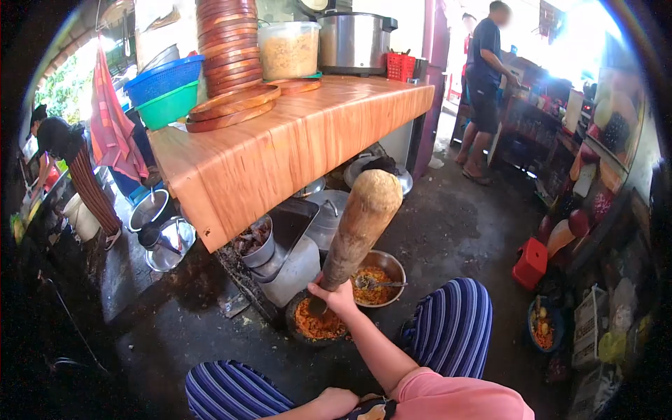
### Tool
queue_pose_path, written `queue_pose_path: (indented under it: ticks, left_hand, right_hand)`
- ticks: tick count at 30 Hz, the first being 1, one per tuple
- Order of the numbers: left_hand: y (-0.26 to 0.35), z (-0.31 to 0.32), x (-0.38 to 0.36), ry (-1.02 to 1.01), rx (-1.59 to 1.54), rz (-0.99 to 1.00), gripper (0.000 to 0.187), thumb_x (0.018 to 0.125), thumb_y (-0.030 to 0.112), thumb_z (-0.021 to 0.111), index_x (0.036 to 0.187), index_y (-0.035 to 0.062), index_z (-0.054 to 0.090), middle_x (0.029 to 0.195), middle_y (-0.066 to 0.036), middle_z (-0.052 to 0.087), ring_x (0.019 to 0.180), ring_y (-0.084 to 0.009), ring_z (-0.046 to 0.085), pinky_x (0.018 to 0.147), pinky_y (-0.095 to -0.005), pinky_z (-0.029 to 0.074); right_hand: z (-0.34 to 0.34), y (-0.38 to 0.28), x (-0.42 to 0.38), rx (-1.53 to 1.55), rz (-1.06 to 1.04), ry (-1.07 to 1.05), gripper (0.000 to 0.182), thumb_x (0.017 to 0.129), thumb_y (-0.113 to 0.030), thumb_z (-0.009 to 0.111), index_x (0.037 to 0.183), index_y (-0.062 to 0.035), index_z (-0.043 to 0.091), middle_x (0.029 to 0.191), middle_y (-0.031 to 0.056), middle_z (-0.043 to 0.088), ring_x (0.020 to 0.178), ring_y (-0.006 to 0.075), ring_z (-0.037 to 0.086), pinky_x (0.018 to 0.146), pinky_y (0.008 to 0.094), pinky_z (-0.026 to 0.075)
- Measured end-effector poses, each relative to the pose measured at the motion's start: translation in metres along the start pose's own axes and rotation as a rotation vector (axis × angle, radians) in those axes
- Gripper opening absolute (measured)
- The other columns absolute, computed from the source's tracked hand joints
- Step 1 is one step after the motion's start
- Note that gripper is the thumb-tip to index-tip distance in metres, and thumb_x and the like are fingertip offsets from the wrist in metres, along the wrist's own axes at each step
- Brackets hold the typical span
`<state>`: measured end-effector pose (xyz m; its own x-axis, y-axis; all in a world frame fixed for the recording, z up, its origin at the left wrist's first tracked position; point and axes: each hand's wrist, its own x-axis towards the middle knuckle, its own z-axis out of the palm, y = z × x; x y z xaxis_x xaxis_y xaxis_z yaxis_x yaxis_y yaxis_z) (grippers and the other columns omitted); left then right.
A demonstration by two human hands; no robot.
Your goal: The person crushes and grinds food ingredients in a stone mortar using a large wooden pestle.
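My right hand (338, 297) is closed around the narrow lower part of a big wooden pestle (364, 224), which leans up and to the right. Its lower end stands in a dark stone mortar (291, 323) holding an orange-red crushed mixture (318, 326). Just behind my hand is a metal bowl (400, 274) of yellow-orange chopped food, with a spoon (381, 284) lying in it. My left hand (339, 400) rests low at my lap beside a dark patterned cloth (372, 409); its fingers are hidden.
A wood-patterned table (301, 136) carries stacked brown plates (227, 42), a tub (289, 50) and a large cooker (355, 42). Pots (329, 213) sit beneath. A red stool (530, 262) and a blue basin (553, 322) stand right. People (483, 70) stand farther back.
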<state>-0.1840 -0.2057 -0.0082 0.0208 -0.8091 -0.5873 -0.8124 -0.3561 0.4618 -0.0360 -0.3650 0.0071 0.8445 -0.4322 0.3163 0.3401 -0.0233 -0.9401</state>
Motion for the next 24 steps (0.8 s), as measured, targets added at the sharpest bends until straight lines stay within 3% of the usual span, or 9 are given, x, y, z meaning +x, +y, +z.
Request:
queue_pose_path:
  ticks: [5,8,9,12,16,17,18,21,24]
  left_hand:
    - [-0.006,0.001,0.011,0.038,0.023,0.005,0.024,0.077,0.023,0.048,0.089,0.0088,0.063,0.085,-0.014,0.064,0.081,-0.0329,0.062,0.067,-0.0425,0.05]
    - [0.001,-0.008,0.001,0.088,0.022,0.02,0.024,0.077,0.022,0.048,0.089,0.0088,0.063,0.084,-0.014,0.064,0.08,-0.0329,0.062,0.067,-0.042,0.05]
    - [0.008,-0.008,-0.002,0.105,0.011,0.023,0.023,0.077,0.022,0.048,0.089,0.0086,0.063,0.083,-0.014,0.064,0.08,-0.0328,0.062,0.067,-0.0418,0.05]
    - [0.006,-0.002,0.0,0.078,0.004,0.027,0.022,0.076,0.019,0.048,0.088,0.0072,0.063,0.081,-0.015,0.064,0.079,-0.0325,0.062,0.066,-0.0417,0.05]
    - [-0.004,0.006,0.001,0.178,0.096,0.08,0.019,0.075,0.015,0.049,0.08,0.0052,0.065,0.079,-0.016,0.063,0.076,-0.0329,0.063,0.065,-0.0413,0.051]
    - [0.007,-0.013,-0.007,0.064,0.088,-0.023,0.019,0.072,0.015,0.051,0.078,0.0058,0.066,0.078,-0.016,0.064,0.074,-0.0331,0.063,0.063,-0.0419,0.051]
    - [0.0,0.0,0.001,0.117,0.144,-0.048,0.019,0.07,0.017,0.054,0.078,0.007,0.068,0.078,-0.016,0.064,0.074,-0.0327,0.064,0.062,-0.043,0.051]
    - [0.0,0.008,0.007,0.217,0.091,-0.038,0.017,0.072,0.017,0.053,0.076,0.0073,0.067,0.077,-0.015,0.065,0.074,-0.0309,0.064,0.06,-0.0419,0.052]
    - [-0.001,0.012,0.008,0.239,0.092,-0.06,0.016,0.071,0.014,0.053,0.075,0.0072,0.068,0.077,-0.013,0.065,0.074,-0.0293,0.065,0.06,-0.0405,0.052]
  right_hand:
    - [-0.001,0.091,-0.035,-0.148,0.134,-0.082,0.027,0.069,-0.019,0.077,0.083,-0.0057,0.058,0.084,0.0038,0.059,0.082,0.0149,0.055,0.074,0.0322,0.044]
    - [-0.006,0.108,-0.048,-0.095,0.191,-0.053,0.029,0.07,-0.019,0.076,0.088,-0.0057,0.058,0.089,0.0043,0.058,0.085,0.0157,0.055,0.077,0.0331,0.044]
    - [-0.005,0.113,-0.043,-0.198,0.093,-0.038,0.027,0.069,-0.018,0.076,0.085,-0.0049,0.059,0.085,0.0034,0.059,0.081,0.0148,0.055,0.075,0.0326,0.045]
    - [0.004,0.02,-0.019,-0.053,0.059,-0.062,0.023,0.068,-0.016,0.077,0.076,-0.004,0.058,0.074,0.0015,0.058,0.069,0.0125,0.055,0.064,0.0291,0.045]
    - [0.0,-0.01,0.0,-0.075,0.02,-0.143,0.027,0.068,-0.019,0.077,0.079,-0.0004,0.059,0.072,0.0042,0.062,0.067,0.0136,0.058,0.064,0.0299,0.046]
    - [-0.001,0.004,-0.004,-0.074,0.102,-0.147,0.029,0.067,-0.018,0.078,0.08,-0.0002,0.059,0.075,0.0049,0.062,0.069,0.0143,0.057,0.065,0.0306,0.046]
    - [0.001,0.024,-0.014,-0.072,0.204,-0.161,0.032,0.065,-0.018,0.079,0.081,0.0,0.058,0.078,0.0056,0.062,0.072,0.0151,0.057,0.066,0.0313,0.046]
    - [-0.006,0.117,-0.038,-0.125,0.123,0.024,0.023,0.065,-0.008,0.076,0.076,-0.0063,0.055,0.074,0.0025,0.056,0.069,0.0156,0.053,0.062,0.032,0.044]
    - [-0.008,0.104,-0.035,-0.111,0.151,0.042,0.023,0.064,-0.006,0.074,0.078,-0.0065,0.056,0.077,0.0025,0.056,0.074,0.0162,0.053,0.067,0.0315,0.043]
